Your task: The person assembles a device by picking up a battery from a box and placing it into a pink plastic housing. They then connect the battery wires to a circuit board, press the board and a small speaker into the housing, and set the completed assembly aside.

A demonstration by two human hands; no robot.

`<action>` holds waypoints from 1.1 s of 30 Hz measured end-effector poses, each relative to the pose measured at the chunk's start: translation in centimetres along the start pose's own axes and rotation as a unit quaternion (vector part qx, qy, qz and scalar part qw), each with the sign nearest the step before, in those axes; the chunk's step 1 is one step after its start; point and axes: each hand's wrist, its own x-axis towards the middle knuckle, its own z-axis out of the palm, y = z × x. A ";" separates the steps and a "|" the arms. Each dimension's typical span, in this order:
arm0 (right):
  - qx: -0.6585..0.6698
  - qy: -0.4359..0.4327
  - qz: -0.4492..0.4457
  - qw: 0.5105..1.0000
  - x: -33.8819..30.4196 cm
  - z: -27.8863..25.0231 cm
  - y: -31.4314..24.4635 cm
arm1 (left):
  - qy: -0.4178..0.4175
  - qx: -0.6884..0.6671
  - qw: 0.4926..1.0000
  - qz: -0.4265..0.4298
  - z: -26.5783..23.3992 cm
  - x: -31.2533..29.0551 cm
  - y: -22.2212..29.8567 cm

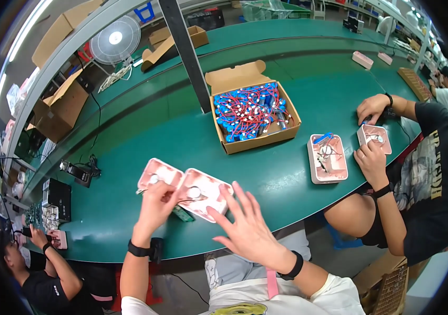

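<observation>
Across the lower centre of the frame, above the green bench [124, 152], I have two pink shells side by side with their hollow sides facing up: the left-hand shell [169, 170] and the right-hand shell [212, 193], each with a pale round part inside. Whether the latter rests flat or is slightly raised, I cannot judge. The left hand [156, 203] lies over the near edges where the shells adjoin; its grip is curled, thumb against fingers, beside a thin dark wire, but what lies between the fingertips is hidden from me. The right hand [247, 227] has its grip released, fingers spread, the thumb and forefinger at the right rim of the right-hand shell. Beneath that shell's lower left edge I note a green circuit board [184, 213].

At the upper centre stands a cardboard box [261, 143], its flap raised, filled with blue cylinders [233, 137] bearing red leads. Right of centre I see a pink case [329, 177] containing wires and a blue piece. Farther right, a co-worker's hands [372, 159] attend to another pink case [384, 134]; at the lower left, a second co-worker [50, 286] sits beside the bench.
</observation>
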 end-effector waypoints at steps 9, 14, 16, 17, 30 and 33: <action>-0.048 0.007 0.010 0.999 -3.3 1.8 -0.1 | 0.008 0.000 0.997 0.071 0.0 2.3 -1.2; -0.011 0.042 0.023 0.999 -2.8 -0.7 -0.9 | 0.060 0.022 0.995 0.072 -1.1 0.9 1.8; -0.035 0.002 -0.006 0.999 -0.8 -1.6 0.1 | 0.054 -0.106 0.993 -0.004 -0.7 -0.5 3.6; -0.045 -0.019 -0.028 0.998 0.4 -2.1 0.7 | 0.058 -0.103 0.993 -0.004 -0.3 -0.6 4.0; 0.197 -0.054 0.020 0.979 4.7 -2.0 5.4 | -0.169 -0.162 0.968 -0.094 3.4 4.8 5.4; 0.519 0.003 0.262 0.813 3.2 -1.9 5.9 | -0.182 -0.226 0.944 -0.155 4.7 4.9 4.9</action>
